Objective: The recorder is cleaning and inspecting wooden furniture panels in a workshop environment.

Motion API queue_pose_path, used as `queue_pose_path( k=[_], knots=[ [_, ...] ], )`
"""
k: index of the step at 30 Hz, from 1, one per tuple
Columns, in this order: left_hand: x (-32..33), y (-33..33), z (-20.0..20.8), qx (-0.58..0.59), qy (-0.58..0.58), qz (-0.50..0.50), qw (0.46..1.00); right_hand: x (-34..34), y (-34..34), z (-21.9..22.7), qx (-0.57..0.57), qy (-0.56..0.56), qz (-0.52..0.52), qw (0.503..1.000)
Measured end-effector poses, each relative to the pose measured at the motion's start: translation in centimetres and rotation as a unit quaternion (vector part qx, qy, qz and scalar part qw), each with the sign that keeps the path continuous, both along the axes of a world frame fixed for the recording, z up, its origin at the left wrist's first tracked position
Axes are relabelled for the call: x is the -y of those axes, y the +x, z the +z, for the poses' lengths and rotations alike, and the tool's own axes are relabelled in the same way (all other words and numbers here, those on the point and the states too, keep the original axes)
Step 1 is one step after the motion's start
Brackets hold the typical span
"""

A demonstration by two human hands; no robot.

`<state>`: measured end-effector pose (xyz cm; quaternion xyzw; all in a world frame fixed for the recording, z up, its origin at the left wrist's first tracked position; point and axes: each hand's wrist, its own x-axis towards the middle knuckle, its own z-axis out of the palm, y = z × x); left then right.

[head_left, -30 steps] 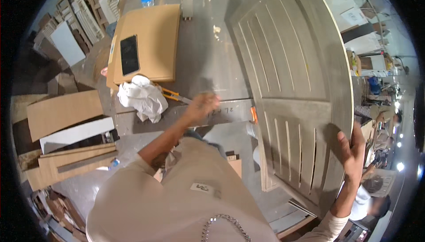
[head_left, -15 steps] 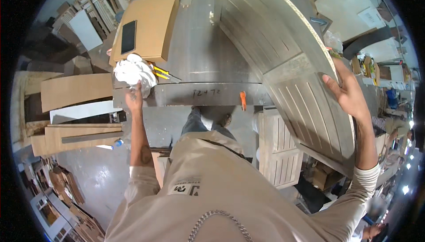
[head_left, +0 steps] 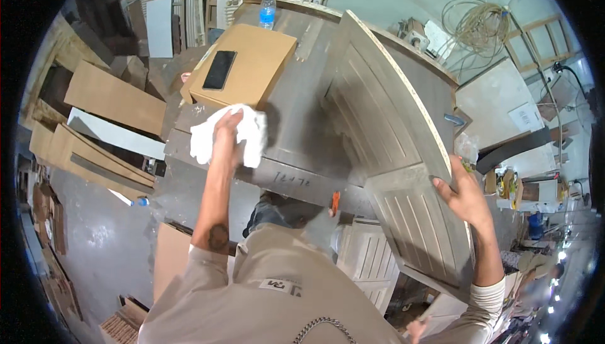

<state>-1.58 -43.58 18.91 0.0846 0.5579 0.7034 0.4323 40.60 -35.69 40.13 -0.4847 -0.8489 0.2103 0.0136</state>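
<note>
My left hand (head_left: 228,126) is closed on a crumpled white cloth (head_left: 252,136) above the workbench (head_left: 296,123), beside a cardboard box (head_left: 265,48). A black phone (head_left: 219,70) lies on that box. My right hand (head_left: 465,194) grips the right edge of a large grey-brown panelled door (head_left: 397,104). The door stands tilted on its edge across the right of the bench, its grooved face toward the left. My right thumb rests on that face; the other fingers go behind the edge. A small orange tool (head_left: 335,202) shows at the bench's front edge.
A water bottle (head_left: 268,10) stands behind the box. Boards (head_left: 116,98) are stacked left of the bench, and another panelled door (head_left: 365,259) is below its front. A coil of hose (head_left: 476,26) hangs on the far wall. Another person's hand (head_left: 416,330) appears at the bottom right.
My left hand has lifted the white cloth and moved right and away from me. The yellow-handled tool beside it is no longer visible. The view has shifted; my right hand still holds the door.
</note>
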Motion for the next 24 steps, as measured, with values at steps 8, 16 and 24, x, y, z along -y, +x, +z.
queue_pose_path(
  k=[8, 16, 24],
  knots=[
    [-10.9, 6.1, -3.6, 0.090, 0.080, -0.140, 0.983, -0.7, -2.3, -1.0, -0.033, 0.018, -0.017, 0.999],
    [-17.9, 6.7, -10.3, 0.165, 0.220, -0.201, 0.940, -0.5, -3.4, -0.3, -0.056, -0.023, -0.050, 0.997],
    [-21.8, 6.7, -9.9, -0.163, 0.261, -0.239, 0.921, -0.6, -2.9, -0.8, -0.043, -0.023, -0.086, 0.995]
  ],
)
